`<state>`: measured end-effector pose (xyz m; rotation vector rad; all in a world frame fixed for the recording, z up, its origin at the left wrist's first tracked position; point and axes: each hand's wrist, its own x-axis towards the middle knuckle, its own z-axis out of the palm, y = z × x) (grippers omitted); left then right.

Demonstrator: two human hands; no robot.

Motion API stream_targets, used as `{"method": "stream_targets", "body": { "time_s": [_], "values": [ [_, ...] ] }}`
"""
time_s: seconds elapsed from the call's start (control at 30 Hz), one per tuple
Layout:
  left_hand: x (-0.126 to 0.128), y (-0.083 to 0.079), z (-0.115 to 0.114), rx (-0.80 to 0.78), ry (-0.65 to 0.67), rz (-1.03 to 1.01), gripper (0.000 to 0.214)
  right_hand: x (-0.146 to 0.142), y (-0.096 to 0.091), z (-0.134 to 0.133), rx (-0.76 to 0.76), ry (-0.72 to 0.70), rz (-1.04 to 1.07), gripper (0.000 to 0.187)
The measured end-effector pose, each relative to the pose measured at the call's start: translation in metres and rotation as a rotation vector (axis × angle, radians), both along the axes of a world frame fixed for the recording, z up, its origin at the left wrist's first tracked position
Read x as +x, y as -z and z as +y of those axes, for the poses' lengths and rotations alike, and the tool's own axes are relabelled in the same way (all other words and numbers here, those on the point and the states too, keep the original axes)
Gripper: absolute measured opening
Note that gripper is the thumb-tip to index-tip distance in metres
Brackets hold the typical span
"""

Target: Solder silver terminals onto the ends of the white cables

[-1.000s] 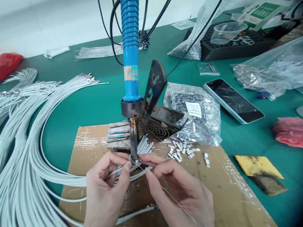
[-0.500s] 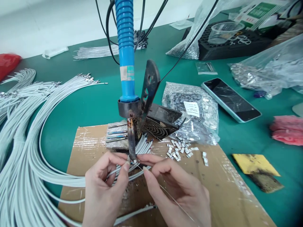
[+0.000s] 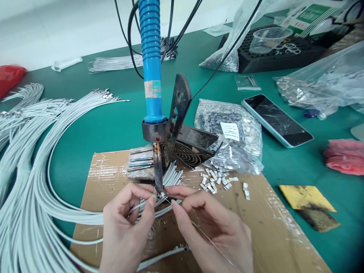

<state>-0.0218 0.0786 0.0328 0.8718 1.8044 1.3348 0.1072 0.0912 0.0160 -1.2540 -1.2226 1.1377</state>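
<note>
A soldering iron with a blue handle (image 3: pixel 150 64) stands tip-down in a black metal stand (image 3: pixel 182 129) on a taped cardboard sheet (image 3: pixel 273 227). My left hand (image 3: pixel 125 231) pinches the end of a white wire (image 3: pixel 139 207) and holds it at the iron's tip (image 3: pixel 158 182). My right hand (image 3: pixel 216 231) pinches a thin strand of solder wire (image 3: pixel 210 242), whose end meets the same tip. Both hands are closed on what they hold, side by side just below the iron.
Bundles of white wires (image 3: pixel 31 163) curve across the green table on the left. Small metal terminals (image 3: pixel 216 182) lie loose beside a bag of them (image 3: pixel 230 136). A phone (image 3: pixel 277 120), a yellow sponge (image 3: pixel 308 199), pink cloth (image 3: pixel 345 157) and more bags (image 3: pixel 321 85) lie right.
Both hands stay at the iron's tip with almost no movement. The view has shifted slightly, so everything sits a little further left than a second ago.
</note>
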Motion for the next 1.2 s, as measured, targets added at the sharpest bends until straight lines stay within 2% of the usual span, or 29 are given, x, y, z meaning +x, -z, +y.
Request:
{"method": "stream_targets", "body": {
  "time_s": [0.6,0.8,1.2],
  "values": [
    [-0.0014,0.0019,-0.0006,-0.018,0.021,-0.032,0.013,-0.0019,0.0059,0.0,0.039,0.015,0.046,0.02],
    [-0.0008,-0.0001,-0.0008,-0.024,0.015,-0.023,0.013,0.0044,0.0077,0.0004,0.067,-0.066,-0.025,0.018],
    [-0.001,0.0009,-0.0019,0.002,0.022,-0.029,0.013,0.004,0.0069,0.0005,0.083,-0.077,0.005,0.018]
  ]
}}
